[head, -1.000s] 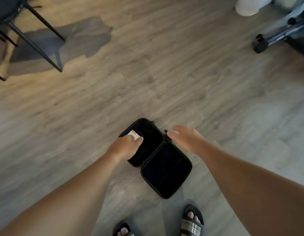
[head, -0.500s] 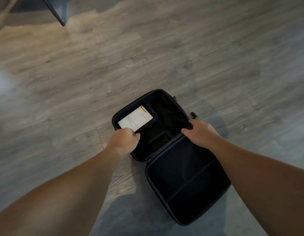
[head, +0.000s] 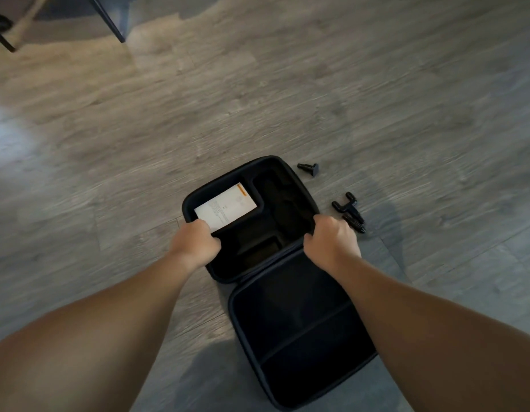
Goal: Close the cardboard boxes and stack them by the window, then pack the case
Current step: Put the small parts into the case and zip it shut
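Observation:
A black hard case [head: 287, 337] lies open flat on the wood floor, lid half toward me. Its moulded far half holds a white card with an orange mark [head: 226, 207] in the left recess; the other recesses look dark and bare. My left hand [head: 195, 243] grips the left rim of the far half, beside the card. My right hand [head: 332, 240] grips the right rim of that half. Two small black attachments lie on the floor just right of the case: a flat-headed one [head: 308, 168] and a forked one [head: 348, 207]. No cardboard boxes are in view.
Thin black furniture legs [head: 107, 17] and their shadow sit at the top left. Grey wood-plank floor [head: 287, 93] stretches all around the case.
My head has dropped closer, so the case looks larger. My right hand has closed on the case's right rim. The case shifted left, uncovering the black attachments on the floor.

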A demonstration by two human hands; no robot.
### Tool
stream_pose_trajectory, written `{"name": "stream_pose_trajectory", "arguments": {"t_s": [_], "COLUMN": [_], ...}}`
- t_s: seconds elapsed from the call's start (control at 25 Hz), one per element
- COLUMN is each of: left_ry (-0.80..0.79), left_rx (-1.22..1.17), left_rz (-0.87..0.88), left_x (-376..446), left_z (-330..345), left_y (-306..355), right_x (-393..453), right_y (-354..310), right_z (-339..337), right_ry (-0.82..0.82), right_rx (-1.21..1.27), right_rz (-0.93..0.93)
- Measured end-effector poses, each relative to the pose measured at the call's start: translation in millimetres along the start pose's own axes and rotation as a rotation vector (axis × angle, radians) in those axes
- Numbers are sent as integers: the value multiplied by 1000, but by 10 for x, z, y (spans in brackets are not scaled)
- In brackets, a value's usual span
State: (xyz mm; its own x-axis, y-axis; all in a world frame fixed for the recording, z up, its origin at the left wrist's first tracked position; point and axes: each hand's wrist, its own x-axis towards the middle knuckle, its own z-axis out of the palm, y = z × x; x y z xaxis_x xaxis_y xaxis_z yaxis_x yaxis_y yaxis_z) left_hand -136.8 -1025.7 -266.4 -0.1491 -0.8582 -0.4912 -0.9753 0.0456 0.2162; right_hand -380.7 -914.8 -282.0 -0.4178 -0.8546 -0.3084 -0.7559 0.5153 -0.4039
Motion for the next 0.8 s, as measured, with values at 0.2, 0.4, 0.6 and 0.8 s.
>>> {"name": "stream_pose_trajectory", "arguments": {"t_s": [0.2, 0.4, 0.6, 0.8], "left_ry": [57, 196, 204, 102], "left_rx": [-72, 127, 101, 49], "left_rz": [-77, -56, 134, 222], "left_x": [124, 47, 93, 93], "left_z": [-194, -80, 88, 253], "left_y": [-72, 194, 627, 799], "right_x": [-68, 41, 377, 472], "right_y": [-161, -38, 452, 666], "right_z": [206, 20, -273, -280], "right_ry": [-34, 15, 149, 80], "right_rx": [64, 140, 16, 8], "right_rz": [-28, -64, 96, 184]}}
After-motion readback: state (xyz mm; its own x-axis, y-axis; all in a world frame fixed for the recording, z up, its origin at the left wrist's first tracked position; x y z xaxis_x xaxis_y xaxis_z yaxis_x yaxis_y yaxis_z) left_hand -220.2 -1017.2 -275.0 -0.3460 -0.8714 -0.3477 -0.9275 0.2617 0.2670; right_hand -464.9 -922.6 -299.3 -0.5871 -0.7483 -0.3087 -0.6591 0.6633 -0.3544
